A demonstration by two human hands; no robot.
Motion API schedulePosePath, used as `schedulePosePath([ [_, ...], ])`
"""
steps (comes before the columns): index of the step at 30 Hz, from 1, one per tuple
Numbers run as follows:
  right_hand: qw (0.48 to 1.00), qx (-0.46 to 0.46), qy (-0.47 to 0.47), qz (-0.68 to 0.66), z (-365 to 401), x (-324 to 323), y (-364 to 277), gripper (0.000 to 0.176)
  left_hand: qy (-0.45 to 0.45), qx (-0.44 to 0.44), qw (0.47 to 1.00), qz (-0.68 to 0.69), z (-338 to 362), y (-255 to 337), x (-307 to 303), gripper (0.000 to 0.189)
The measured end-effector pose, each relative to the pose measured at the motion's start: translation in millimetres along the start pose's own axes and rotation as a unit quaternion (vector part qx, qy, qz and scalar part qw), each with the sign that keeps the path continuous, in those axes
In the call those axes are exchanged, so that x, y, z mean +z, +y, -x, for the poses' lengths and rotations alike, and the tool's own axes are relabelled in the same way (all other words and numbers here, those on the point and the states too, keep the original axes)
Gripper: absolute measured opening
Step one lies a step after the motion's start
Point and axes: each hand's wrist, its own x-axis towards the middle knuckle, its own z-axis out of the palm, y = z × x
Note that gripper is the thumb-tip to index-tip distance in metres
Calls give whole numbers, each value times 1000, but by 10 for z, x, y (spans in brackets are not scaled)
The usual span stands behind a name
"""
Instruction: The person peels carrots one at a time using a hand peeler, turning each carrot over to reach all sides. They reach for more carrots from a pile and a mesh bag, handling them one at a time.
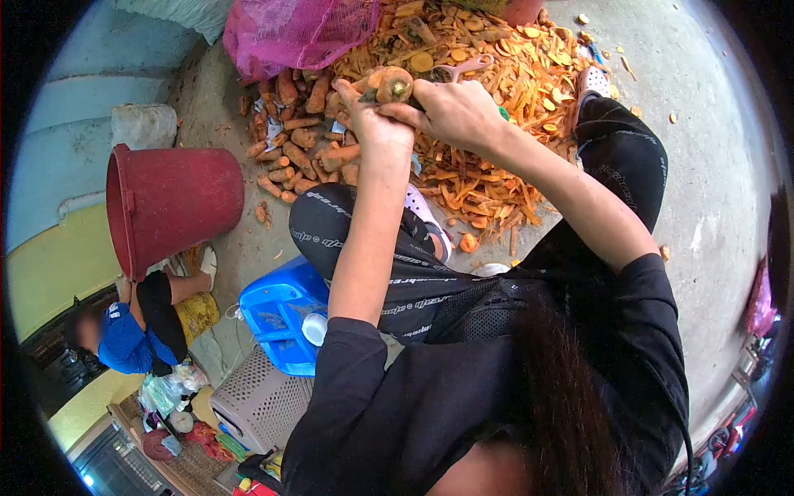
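My left hand (376, 124) is wrapped round a carrot (395, 87), whose greenish crown end faces me. My right hand (459, 114) is closed against it, thumb pressed toward the left hand at the carrot's lower side. A dark, flat edge shows just under the carrot, and a bit of green peeks out past the right hand; what that hand grips is mostly hidden and I cannot tell its kind. Just beyond the right knuckles is a pink peeler (467, 66), over a heap of orange peelings (480, 186). Unpeeled carrots (302, 145) lie to the left of my hands.
A pink mesh sack (289, 33) stands at the far side of the carrots. Left of me are a dark red bucket (182, 194) on its side, a blue jerrycan (281, 310) and a grey perforated basket (265, 397). Another person (136, 335) sits beyond the bucket.
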Motion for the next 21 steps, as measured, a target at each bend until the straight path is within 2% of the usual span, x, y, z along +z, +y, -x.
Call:
schedulePosePath([
  [1,1000,4,3,-5,-2,33,7,55,18,-26,999,22,33,17,15,50],
  [2,997,-15,66,-36,-8,114,62,57,32,-50,997,44,40,40,51,48],
  [3,989,8,52,-140,-27,60,48,61,45,-73,994,68,28,59,80,47],
  [5,938,54,17,-341,-54,-84,47,69,30,-58,995,81,-39,89,48,36],
  [6,924,60,-12,-379,-87,-267,47,71,31,-66,991,111,-69,111,36,36],
  [7,918,171,-30,-358,-138,-501,5,60,32,-76,987,141,-82,128,23,36],
  [8,845,170,6,-507,-245,-472,232,52,18,-90,986,141,-84,135,4,39],
  [9,748,163,42,-642,-348,-445,450,44,21,-93,988,122,-48,128,33,38],
  [12,711,234,136,-649,-300,-923,144,34,50,-108,989,86,41,136,163,34],
  [15,698,269,93,-657,-349,-862,620,28,15,-96,993,63,-60,129,120,33],
  [16,723,316,117,-602,-359,-890,621,25,6,-105,992,66,-63,155,104,32],
  [19,877,297,81,-368,-486,-678,1096,21,55,-89,994,9,12,190,181,29],
  [20,911,304,-49,-274,-593,-701,1257,21,46,-117,991,40,-11,206,129,29],
  [21,951,237,125,-157,-503,-200,1533,35,38,-145,986,69,-55,238,33,29],
])
